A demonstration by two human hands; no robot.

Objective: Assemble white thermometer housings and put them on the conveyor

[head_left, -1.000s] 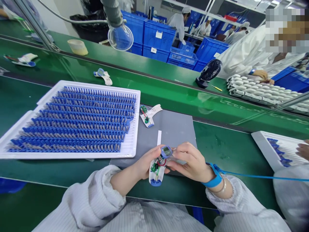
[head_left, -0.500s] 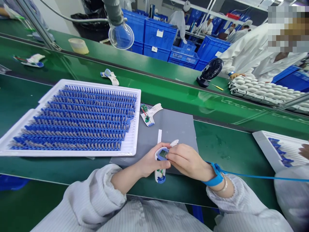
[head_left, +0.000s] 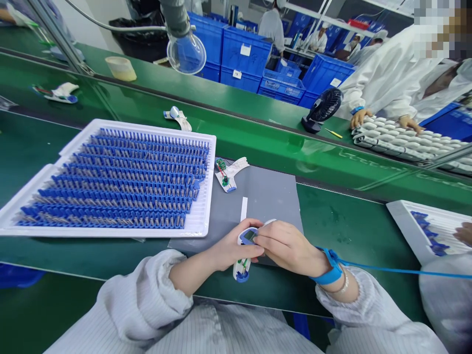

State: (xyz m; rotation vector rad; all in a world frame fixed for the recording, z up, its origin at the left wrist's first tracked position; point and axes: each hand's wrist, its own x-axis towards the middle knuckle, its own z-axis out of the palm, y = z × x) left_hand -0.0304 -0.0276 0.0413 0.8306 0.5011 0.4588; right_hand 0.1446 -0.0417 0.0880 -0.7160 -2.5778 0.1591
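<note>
- White plastic housing of a small handheld electronic device: held up between both hands, over the near edge of the grey mat on the green desk; contact with the desk not clear from this view.
- Long axis: running from the blue end cap, lowest and nearest the body, away across the desk and tipped slightly rightward to the head end with its small display, face turned upward.
- Likely handling: light and fairly stiff in the shell, but fragile where the green circuit board and fine wires lie exposed. Safest grip probably on the housing's sides or the end cap, clear of board and wires.
- Left hand: curled around the housing below the head end, fingers closed, not spread.
- Right hand: fingertips pressed together in a pinch at the head end, just beside the display; exact part pinched hidden under the fingers.
- Nearby: a second open white housing with a green board on the mat; just left, a white tray of blue combs holding metal springs.
- On the right wrist: a blue wrist strap, its blue cord trailing off rightward.
</note>
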